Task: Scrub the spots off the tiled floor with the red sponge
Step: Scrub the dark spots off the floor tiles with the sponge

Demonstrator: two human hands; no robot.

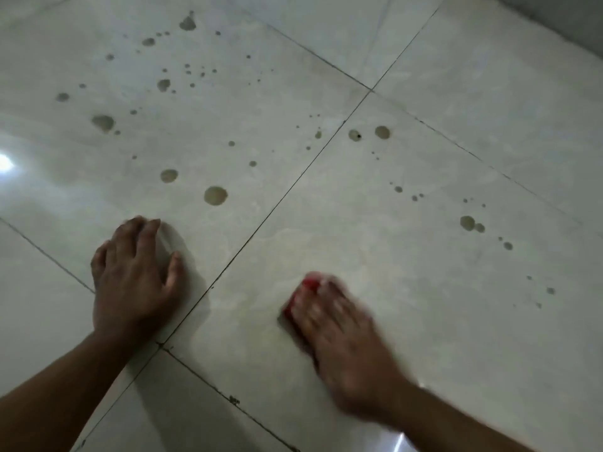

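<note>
My right hand presses the red sponge against the pale tiled floor; the hand is motion-blurred and covers most of the sponge, so only its red far edge shows. My left hand rests flat on the neighbouring tile, fingers spread, holding nothing. Several brownish spots dot the tiles beyond both hands, with more spots to the right. A faint wet smear surrounds the sponge.
Dark grout lines cross the floor diagonally between large glossy tiles. A bright light reflection shows at the left edge. A darker wall base runs along the top right corner.
</note>
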